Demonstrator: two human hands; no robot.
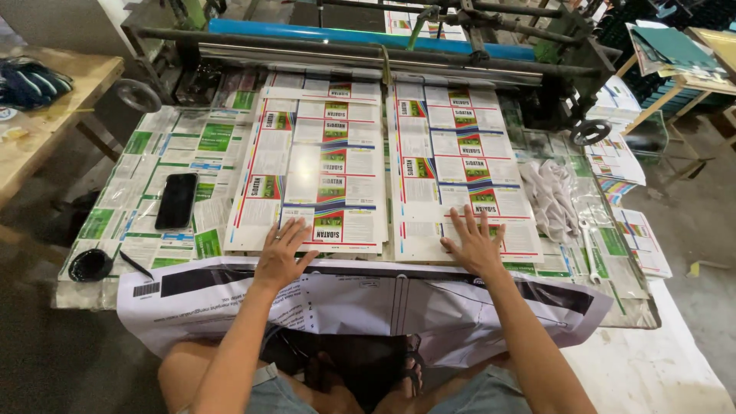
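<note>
Two glossy printed carton sheets lie side by side on the machine's table, fed from the rollers at the back. My left hand [281, 253] rests flat, fingers spread, on the near edge of the left sheet stack [314, 165]. On the near edge of the right sheet [460, 161] lies my right hand [474, 244], also flat with fingers apart. Neither hand grips anything. A large white printed sheet [360, 299] hangs over the table's front edge, across my lap.
A black phone [177, 200] lies on the table at the left, with a small black dish [90, 264] near the corner. White cloth gloves [550, 198] and a wrench [589, 245] sit at the right. The roller machine [360, 38] spans the back. Wooden tables stand on both sides.
</note>
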